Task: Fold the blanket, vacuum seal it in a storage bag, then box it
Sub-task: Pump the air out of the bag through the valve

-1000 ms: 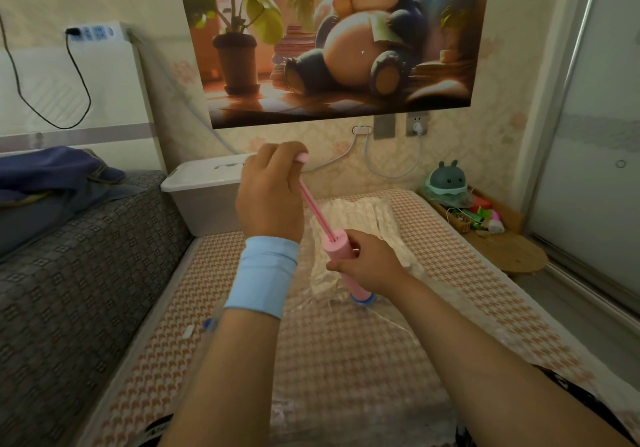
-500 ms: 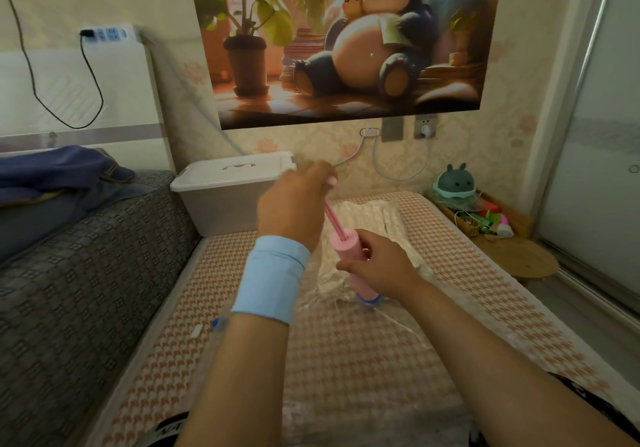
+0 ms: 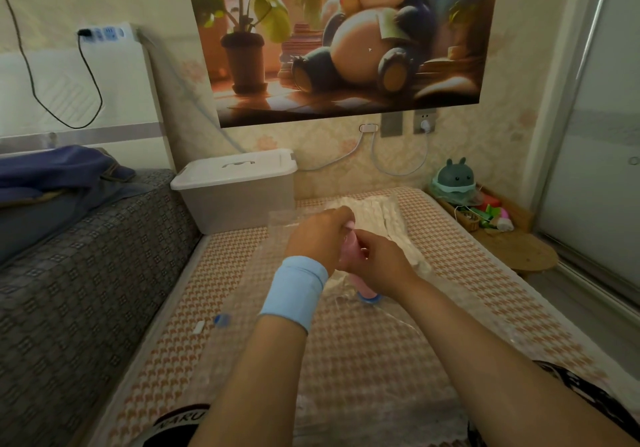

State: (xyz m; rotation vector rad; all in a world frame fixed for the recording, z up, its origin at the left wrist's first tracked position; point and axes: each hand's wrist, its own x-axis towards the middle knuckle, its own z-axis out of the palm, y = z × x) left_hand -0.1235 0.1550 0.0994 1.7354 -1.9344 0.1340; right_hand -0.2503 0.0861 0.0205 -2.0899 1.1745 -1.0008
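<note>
A pink hand pump (image 3: 350,249) stands upright on the blue valve (image 3: 369,298) of a clear storage bag (image 3: 408,311) spread over the patterned mattress. The folded white blanket (image 3: 381,218) lies inside the bag's far end. My left hand (image 3: 317,237), with a light blue wristband, grips the pump's handle, pushed down close to the barrel. My right hand (image 3: 377,263) holds the pump barrel. A white lidded plastic box (image 3: 239,190) sits at the back left against the wall.
A grey sofa arm (image 3: 79,266) with blue clothes runs along the left. A small blue cap (image 3: 221,318) and a white clip (image 3: 200,327) lie on the mattress at left. A round wooden stool (image 3: 519,252) and a basket of toys stand at right, beside a sliding door.
My left hand has pushed the pump handle down from fully raised to near the barrel. My right hand kept hold of the barrel. The camera tilted slightly.
</note>
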